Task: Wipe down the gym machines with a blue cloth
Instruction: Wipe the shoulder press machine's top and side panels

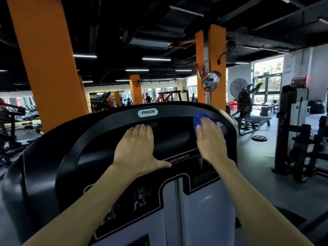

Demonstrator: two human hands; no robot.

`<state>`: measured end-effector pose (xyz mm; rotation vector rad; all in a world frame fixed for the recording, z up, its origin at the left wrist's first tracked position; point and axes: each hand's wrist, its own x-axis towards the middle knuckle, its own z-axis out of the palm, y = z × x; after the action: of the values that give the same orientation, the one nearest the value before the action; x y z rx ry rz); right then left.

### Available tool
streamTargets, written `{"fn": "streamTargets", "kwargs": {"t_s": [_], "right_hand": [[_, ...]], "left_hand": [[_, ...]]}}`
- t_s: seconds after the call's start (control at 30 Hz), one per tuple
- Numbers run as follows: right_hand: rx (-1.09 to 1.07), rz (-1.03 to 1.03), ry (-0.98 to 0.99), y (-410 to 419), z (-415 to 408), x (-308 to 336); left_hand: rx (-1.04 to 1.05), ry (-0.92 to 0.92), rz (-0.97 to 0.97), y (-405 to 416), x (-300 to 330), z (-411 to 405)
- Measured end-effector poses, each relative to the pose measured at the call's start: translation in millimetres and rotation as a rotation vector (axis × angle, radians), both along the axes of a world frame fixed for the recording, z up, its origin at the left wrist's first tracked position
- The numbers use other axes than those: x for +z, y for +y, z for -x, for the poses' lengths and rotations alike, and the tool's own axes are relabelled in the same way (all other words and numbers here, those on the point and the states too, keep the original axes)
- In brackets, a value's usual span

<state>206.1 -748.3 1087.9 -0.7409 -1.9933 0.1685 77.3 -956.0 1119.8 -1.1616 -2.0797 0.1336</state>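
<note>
Dim gym, orange pillars behind. Right hand (210,139) flat, fingers straight, pressing crumpled blue cloth (198,121) against glossy black plastic machine shroud (99,132) near its upper right rim. Left hand (136,148) spread, bracing alongside. Soft, light, likely bunching; best held under the palm.
</note>
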Motion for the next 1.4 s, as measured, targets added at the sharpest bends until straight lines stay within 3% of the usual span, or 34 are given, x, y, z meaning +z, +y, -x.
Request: {"fn": "streamTargets", "kwargs": {"t_s": [0.07, 0.2, 0.27, 0.4, 0.57, 0.63, 0.77, 0.83, 0.93, 1.03, 1.1, 1.2, 1.27, 1.4], "right_hand": [[-0.041, 0.068, -0.041, -10.8, 14.5, 14.1], [0.277, -0.074, -0.192, -47.1, 60.7, 34.7], [0.367, -0.05, -0.326, -46.3, 64.6, 49.9], [0.354, 0.043, -0.455, -22.9, 49.7, 68.8], [-0.007, 0.216, -0.199, 21.9, 31.5, 46.9], [-0.14, 0.146, -0.145, 2.2, 39.4, 43.8], [0.164, -0.146, -0.206, -60.6, 79.8, 42.0], [0.304, -0.182, -0.157, -60.6, 75.0, 38.0], [0.184, -0.143, -0.053, -17.3, 42.0, 20.6], [-0.007, 0.019, 0.067, -1.7, 29.0, 5.4], [0.11, 0.024, 0.123, -26.0, 42.8, -4.2], [0.39, -0.175, 0.072, -70.5, 46.0, -23.9], [0.419, -0.243, 0.07, -65.4, 35.5, -30.2], [0.328, -0.038, 0.217, -15.1, 8.7, -32.2]], "left_hand": [[0.003, -0.007, 0.01, -0.2, -0.5, 1.3], [0.001, -0.012, -0.006, -1.0, -1.1, 2.4], [-0.006, -0.015, -0.016, -0.9, -0.9, 1.8], [-0.007, 0.0, -0.016, -0.5, -1.7, -0.1], [-0.025, 0.008, -0.025, -1.2, -1.7, 0.7], [-0.019, 0.003, -0.016, -0.9, -1.2, 0.0], [-0.027, -0.013, -0.001, -2.1, 1.9, 2.9], [-0.041, -0.009, 0.019, -4.3, 3.9, 5.2], [-0.052, 0.023, 0.069, -14.4, -0.1, 2.3], [-0.061, 0.043, 0.093, -26.2, -5.9, -0.8], [-0.039, 0.029, 0.109, -28.2, -5.9, -2.4], [-0.022, 0.012, 0.101, -23.8, -3.5, -3.3], [-0.058, 0.047, 0.079, -19.4, -4.3, -2.5], [-0.197, 0.154, 0.07, -0.6, -5.2, -3.8]]}}
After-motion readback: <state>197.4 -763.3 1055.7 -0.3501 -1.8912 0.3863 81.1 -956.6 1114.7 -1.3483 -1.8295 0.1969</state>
